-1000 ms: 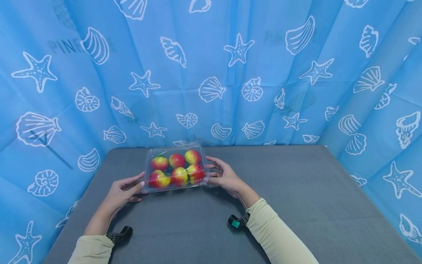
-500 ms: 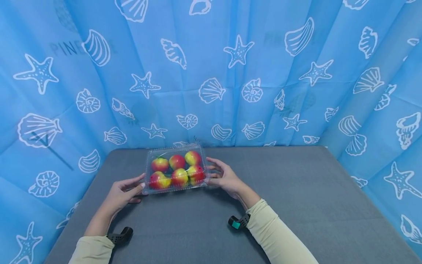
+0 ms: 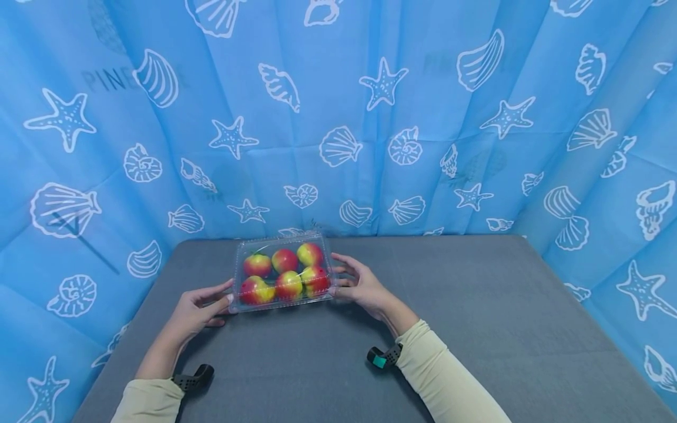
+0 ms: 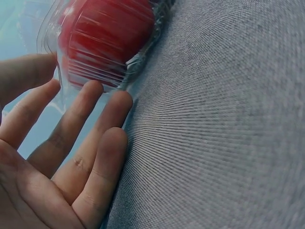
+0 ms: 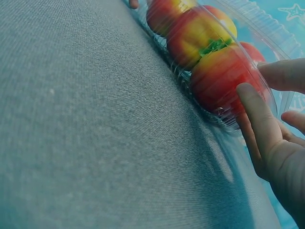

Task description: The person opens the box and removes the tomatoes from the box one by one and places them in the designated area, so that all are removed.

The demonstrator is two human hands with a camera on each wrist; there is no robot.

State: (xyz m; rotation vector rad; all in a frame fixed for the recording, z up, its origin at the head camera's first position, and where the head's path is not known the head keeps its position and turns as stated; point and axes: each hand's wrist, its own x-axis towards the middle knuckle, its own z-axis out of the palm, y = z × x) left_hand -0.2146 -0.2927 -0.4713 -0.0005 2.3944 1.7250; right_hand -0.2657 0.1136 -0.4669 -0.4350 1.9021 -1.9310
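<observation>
A clear plastic clamshell box (image 3: 280, 299) sits towards the back left of the grey table, lid down, slightly turned. Inside lie several red-and-yellow fruits (image 3: 288, 284) that look like apples, in two rows. My left hand (image 3: 193, 311) holds the box's left end by the front corner. In the left wrist view, its thumb and index finger (image 4: 28, 112) meet at the thin rim, while the other fingers spread beneath. At the opposite end, my right hand (image 3: 365, 288) holds the side, with thumb (image 5: 259, 112) in front and a finger (image 5: 283, 75) further back against the lid.
Behind the grey table (image 3: 476, 329) hangs a blue curtain (image 3: 365, 117) printed with white shells and starfish. It continues down both sides. Dark bands (image 3: 194, 378) circle both wrists, below light sleeves.
</observation>
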